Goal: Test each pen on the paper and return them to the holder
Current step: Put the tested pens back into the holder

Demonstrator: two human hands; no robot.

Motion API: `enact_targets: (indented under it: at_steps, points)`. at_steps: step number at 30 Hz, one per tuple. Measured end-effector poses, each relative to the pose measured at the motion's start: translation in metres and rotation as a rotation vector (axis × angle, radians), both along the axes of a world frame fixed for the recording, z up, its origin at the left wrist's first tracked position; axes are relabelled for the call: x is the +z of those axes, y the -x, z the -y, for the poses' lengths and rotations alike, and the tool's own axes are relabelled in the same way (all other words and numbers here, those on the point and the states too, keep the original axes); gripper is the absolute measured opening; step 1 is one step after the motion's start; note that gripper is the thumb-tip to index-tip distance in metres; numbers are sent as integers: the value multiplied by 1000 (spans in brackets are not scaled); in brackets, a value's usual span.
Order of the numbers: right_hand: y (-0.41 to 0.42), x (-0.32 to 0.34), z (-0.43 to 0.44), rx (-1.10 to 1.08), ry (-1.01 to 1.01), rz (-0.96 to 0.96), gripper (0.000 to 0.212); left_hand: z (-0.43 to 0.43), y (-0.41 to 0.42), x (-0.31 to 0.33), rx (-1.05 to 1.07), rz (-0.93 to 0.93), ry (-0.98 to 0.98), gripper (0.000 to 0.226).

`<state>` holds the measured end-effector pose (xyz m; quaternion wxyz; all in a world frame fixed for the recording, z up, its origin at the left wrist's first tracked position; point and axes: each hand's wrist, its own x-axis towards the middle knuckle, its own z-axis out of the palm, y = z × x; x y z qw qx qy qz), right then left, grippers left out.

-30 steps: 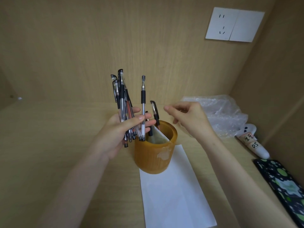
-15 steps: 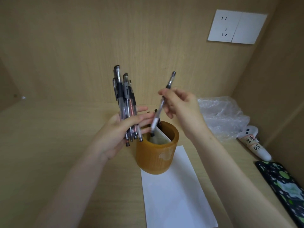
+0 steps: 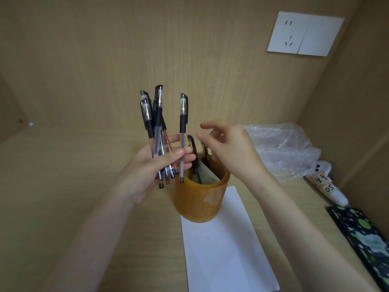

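**Pens gathered in left hand; right hand poised over holder**

The left hand (image 3: 151, 171) gripped a bundle of pens (image 3: 156, 131) upright, caps uppermost, its fingers curled round the barrels. One further pen (image 3: 182, 135) stood a little apart from the bundle on the holder side, pinned under the thumb.

The right hand (image 3: 231, 150) hung just above the holder (image 3: 200, 199). Thumb and forefinger were parted and the other fingers loosely curled. It appeared to hold nothing, though the fingertips were blurred.

Two dark pens in the holder (image 3: 194, 152) stood close under those fingertips, near upright and leaning slightly away. The right hand was plainly the nearer to them. In my judgement a short drop and a pinch, then a straight lift, would be required.

The holder stood on the far end of the paper (image 3: 225, 249). The near part of the sheet lay bare, giving room for testing.

A plastic bag (image 3: 282, 148) and a patterned case (image 3: 362, 234) lay to the right, well apart from the sheet.
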<state>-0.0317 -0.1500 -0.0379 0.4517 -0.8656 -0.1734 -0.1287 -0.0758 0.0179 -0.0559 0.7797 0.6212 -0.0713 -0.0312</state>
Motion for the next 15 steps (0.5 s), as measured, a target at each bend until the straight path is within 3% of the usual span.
enact_targets:
  at_steps: [3, 7, 12, 15]
  points:
    - [2, 6, -1, 37, -180, -37, 28, 2, 0, 1, -39, 5, -8, 40]
    - [2, 8, -10, 104, -220, -97, 27, 7, 0, 1, -108, 5, -38, 41]
    - [-4, 15, -5, 77, -488, -136, 27, 1, -1, 1, -45, 9, 64, 33]
    - [-8, 12, 2, 77, -498, -118, 28, -6, -1, 2, -16, 27, 54, 23]
